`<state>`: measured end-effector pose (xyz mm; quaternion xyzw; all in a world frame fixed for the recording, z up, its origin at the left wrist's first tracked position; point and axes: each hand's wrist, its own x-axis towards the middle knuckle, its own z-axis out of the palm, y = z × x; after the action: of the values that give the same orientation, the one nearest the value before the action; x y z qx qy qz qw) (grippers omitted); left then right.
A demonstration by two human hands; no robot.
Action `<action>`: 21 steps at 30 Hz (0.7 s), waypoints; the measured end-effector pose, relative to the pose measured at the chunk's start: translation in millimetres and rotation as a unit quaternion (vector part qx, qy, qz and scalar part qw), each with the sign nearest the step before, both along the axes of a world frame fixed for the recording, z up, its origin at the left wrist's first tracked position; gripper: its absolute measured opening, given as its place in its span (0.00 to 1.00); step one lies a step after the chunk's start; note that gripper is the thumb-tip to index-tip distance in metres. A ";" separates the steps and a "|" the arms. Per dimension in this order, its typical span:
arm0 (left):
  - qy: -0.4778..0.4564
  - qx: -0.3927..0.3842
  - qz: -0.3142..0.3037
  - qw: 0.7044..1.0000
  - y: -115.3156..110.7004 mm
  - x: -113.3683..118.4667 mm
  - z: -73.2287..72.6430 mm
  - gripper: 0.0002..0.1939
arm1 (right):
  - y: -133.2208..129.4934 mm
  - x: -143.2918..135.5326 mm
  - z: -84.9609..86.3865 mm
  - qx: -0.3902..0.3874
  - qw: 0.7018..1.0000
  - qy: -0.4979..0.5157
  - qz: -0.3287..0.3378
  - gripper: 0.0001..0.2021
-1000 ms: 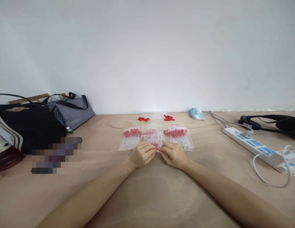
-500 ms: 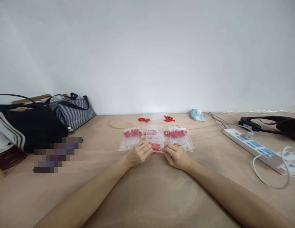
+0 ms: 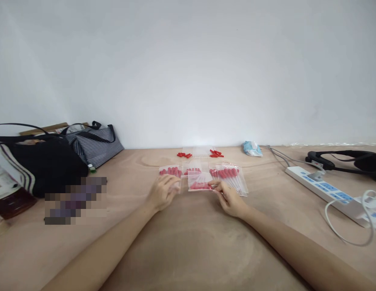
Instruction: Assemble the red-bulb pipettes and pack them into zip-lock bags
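My right hand (image 3: 230, 199) pinches the right corner of a clear zip bag (image 3: 200, 181), which holds several thin white sticks with red tips. The bag is tilted, its red tips along the near edge. Apart from this bag, my left hand (image 3: 163, 193) hovers over the near part of the left bag (image 3: 171, 170), fingers loosely bent and slightly smeared. It partly hides that bag of red-tipped sticks. To the right lie overlapping bags (image 3: 228, 173) with similar contents, close to my right fingers. Another bag (image 3: 192, 169) lies just behind the held one.
Two small piles of red pieces, a left pile (image 3: 184, 155) and a right pile (image 3: 216, 153), flank pale sticks (image 3: 200, 152) near the wall. A blue mask (image 3: 252, 148), power strip (image 3: 324, 190) and black headset (image 3: 345, 159) sit right. Bags (image 3: 97, 143) stand left.
My left hand has let go of the middle bag and moved left over the left bag. My right hand still grips the middle bag, which is now tilted.
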<state>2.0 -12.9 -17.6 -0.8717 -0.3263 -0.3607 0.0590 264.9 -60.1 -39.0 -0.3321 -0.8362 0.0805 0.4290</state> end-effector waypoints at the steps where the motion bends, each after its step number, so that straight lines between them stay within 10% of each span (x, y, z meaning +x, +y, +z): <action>1: -0.035 -0.047 0.067 0.996 6.6 -5.7 0.9 0.10 | 3.8 1.4 1.3 0.004 1.000 0.014 -0.011 0.06; 9: -0.173 -0.261 0.297 0.902 85.3 -40.2 -0.6 0.16 | 65.2 2.4 14.3 0.003 1.000 -0.005 -0.014 0.05; 21: -0.283 -0.414 0.219 0.837 95.3 -50.3 7.8 0.22 | 67.6 9.0 -3.4 0.058 0.975 -0.122 -0.178 0.04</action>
<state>-48.3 82.4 -9.8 -0.5806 -0.6301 -0.4003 -0.3250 273.8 7.5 -42.3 -0.4570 -0.8132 -0.0869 0.3496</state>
